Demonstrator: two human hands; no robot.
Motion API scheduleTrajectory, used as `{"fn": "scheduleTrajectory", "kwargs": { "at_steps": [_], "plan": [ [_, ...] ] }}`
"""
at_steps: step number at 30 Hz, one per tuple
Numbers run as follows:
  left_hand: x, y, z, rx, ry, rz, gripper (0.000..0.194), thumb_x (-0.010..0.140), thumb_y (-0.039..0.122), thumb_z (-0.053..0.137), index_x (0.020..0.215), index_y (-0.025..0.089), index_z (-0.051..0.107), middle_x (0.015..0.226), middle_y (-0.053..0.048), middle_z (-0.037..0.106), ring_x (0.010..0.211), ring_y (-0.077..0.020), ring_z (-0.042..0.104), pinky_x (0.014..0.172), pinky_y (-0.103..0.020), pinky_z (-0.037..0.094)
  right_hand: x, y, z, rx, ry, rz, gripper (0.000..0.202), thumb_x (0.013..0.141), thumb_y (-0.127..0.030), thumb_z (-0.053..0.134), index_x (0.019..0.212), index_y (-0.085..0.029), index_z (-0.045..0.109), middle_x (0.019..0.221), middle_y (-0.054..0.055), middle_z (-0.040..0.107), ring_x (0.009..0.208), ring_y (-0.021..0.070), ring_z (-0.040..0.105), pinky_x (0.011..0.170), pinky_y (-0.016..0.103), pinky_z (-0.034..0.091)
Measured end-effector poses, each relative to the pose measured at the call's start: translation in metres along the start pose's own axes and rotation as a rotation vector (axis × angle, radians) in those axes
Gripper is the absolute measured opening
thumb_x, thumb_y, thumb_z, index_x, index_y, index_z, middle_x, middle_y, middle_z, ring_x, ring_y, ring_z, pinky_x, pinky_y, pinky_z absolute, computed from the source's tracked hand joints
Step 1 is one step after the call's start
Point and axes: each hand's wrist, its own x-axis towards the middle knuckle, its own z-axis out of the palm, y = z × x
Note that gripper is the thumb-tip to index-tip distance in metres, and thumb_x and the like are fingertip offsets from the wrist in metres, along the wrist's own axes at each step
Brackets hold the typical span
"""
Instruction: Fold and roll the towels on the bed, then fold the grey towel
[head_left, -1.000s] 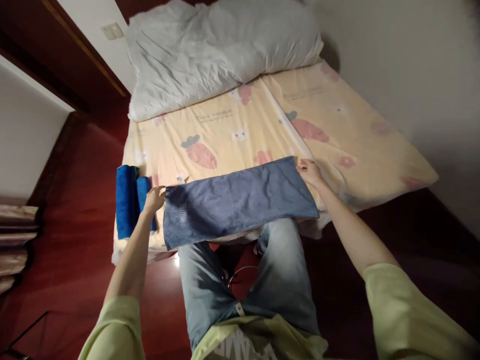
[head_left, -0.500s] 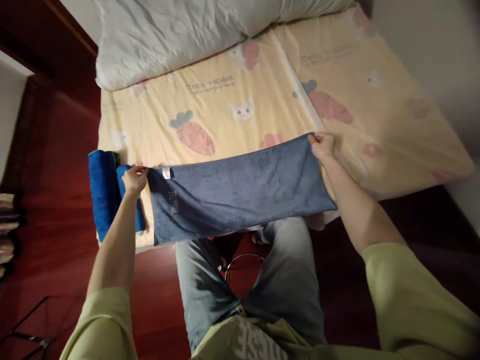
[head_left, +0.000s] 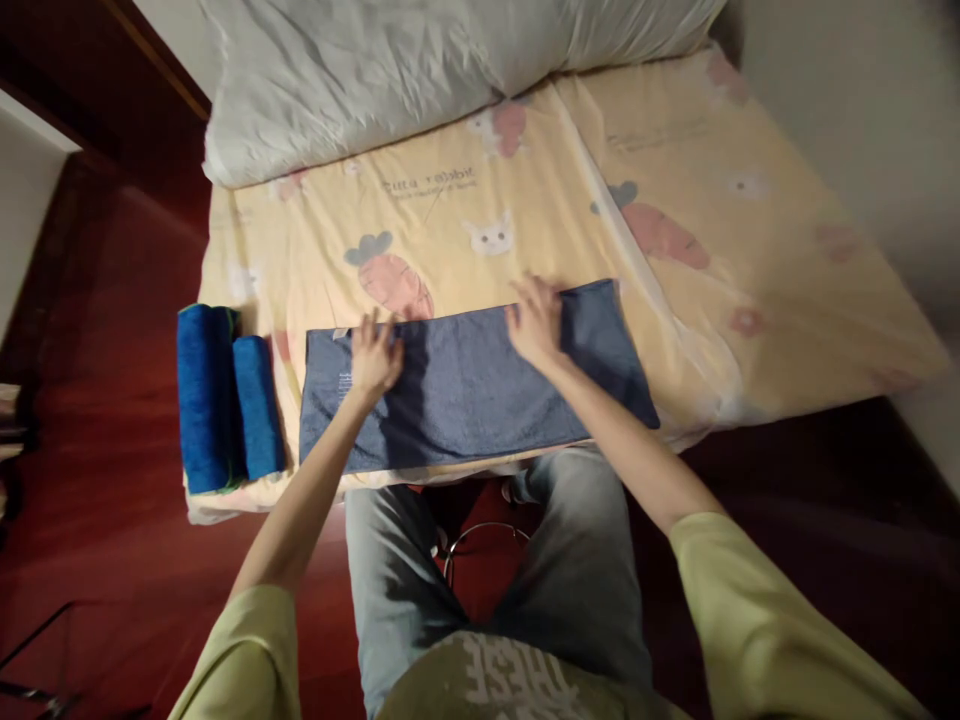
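Observation:
A grey-blue towel [head_left: 465, 390] lies spread lengthwise along the near edge of the bed, with a small pale label and printed marks at its left end. Over its left part is my left hand [head_left: 375, 355], fingers spread and a little blurred. My right hand [head_left: 536, 320] is over the towel's far edge, right of the middle, its fingers apart and smeared by motion. Neither hand grips the cloth. Whether the palms press on it or hover just above, I cannot tell.
Two rolled bright blue towels, a larger roll [head_left: 208, 400] and a smaller roll [head_left: 259, 405], lie side by side at the bed's left edge. A white quilt [head_left: 390, 90] is heaped across the back of the yellow patterned sheet [head_left: 465, 270]. My knees are against the bed's front.
Both hands have let go of the towel's far corners and moved inward over it. The towel now lies flat on the sheet instead of being held up at its corners.

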Motion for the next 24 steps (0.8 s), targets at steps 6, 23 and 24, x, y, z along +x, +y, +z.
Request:
{"fn": "scheduleTrajectory", "kwargs": {
  "at_steps": [6, 23, 24],
  "plan": [
    [-0.006, 0.073, 0.021, 0.019, -0.108, -0.062, 0.065, 0.110, 0.049, 0.047, 0.169, 0.023, 0.052, 0.182, -0.011, 0.029, 0.172, -0.0420, 0.012, 0.136, -0.073, 0.009, -0.021, -0.060, 0.089, -0.013, -0.237, -0.077, 0.070, 0.114, -0.054, 0.042, 0.176, -0.023, 0.034, 0.184, 0.006, 0.025, 0.173, 0.0310, 0.012, 0.140, 0.067, 0.000],
    [-0.146, -0.030, -0.041, 0.026, 0.039, -0.292, 0.070, 0.114, 0.048, 0.036, 0.176, 0.015, 0.036, 0.184, -0.018, 0.017, 0.174, -0.0371, 0.004, 0.138, -0.067, 0.012, -0.159, 0.094, -0.061, -0.259, 0.115, 0.413, 0.070, 0.112, -0.048, 0.032, 0.174, -0.017, 0.036, 0.182, 0.018, 0.024, 0.172, 0.0345, 0.019, 0.135, 0.068, 0.024],
    [-0.165, -0.022, -0.039, 0.025, 0.006, -0.253, 0.070, 0.114, 0.048, 0.037, 0.175, 0.016, 0.038, 0.184, -0.018, 0.019, 0.173, -0.0375, 0.007, 0.138, -0.067, 0.013, -0.183, 0.089, -0.062, -0.258, 0.124, 0.430, 0.069, 0.112, -0.048, 0.032, 0.173, -0.017, 0.038, 0.182, 0.018, 0.026, 0.171, 0.0345, 0.020, 0.134, 0.067, 0.027]
  ]
}}
